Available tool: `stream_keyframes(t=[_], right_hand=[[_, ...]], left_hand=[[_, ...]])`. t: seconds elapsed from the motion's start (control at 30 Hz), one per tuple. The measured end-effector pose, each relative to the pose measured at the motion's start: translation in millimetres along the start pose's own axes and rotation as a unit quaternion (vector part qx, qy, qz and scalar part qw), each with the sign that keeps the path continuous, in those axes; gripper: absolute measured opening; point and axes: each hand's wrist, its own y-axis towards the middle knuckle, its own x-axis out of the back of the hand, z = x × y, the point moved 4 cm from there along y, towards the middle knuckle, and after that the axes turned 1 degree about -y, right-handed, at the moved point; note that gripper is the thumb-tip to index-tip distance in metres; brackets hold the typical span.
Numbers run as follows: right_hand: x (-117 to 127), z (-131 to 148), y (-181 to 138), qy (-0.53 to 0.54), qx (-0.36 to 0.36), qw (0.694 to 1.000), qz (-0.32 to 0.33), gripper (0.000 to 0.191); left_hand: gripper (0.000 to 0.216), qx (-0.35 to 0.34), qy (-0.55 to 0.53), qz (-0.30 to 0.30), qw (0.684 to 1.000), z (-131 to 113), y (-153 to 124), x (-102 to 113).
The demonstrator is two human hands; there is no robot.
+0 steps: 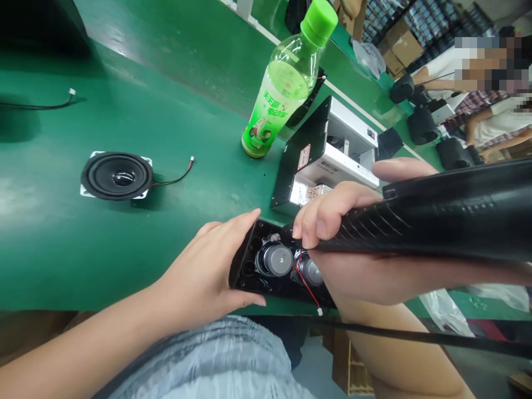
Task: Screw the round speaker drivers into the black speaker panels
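My left hand (210, 266) grips the left end of a black speaker panel (249, 266) at the table's near edge, fingers over its top and thumb underneath. Two round silver speaker backs (277, 259) with a red wire (306, 285) show in the panel. My right hand (353, 244) is wrapped round a thick black power tool (440, 213), whose front end points down at the panel near the right-hand speaker. The tool's tip is hidden behind my fingers.
A loose black speaker (117, 176) with a red-black lead lies on the green table (166, 111) at left. A green drink bottle (286, 83) stands behind a black-and-white metal box (332, 152). Another person works at far right (490, 105) among black parts and cardboard boxes.
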Motion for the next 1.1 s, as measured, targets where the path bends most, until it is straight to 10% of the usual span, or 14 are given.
stream_keyframes(t=[0.87,1.1], right_hand=[[-21,-34,-10,0.131,0.029,0.990,-0.041,0.075],[20,29,2,0.109,0.078,0.988,-0.079,0.066]], left_hand=[[0.126,-0.006,-0.014,-0.017,1.000,4,2,1],[0.134,0.006,0.030,-0.009,0.999,6,-3,1]])
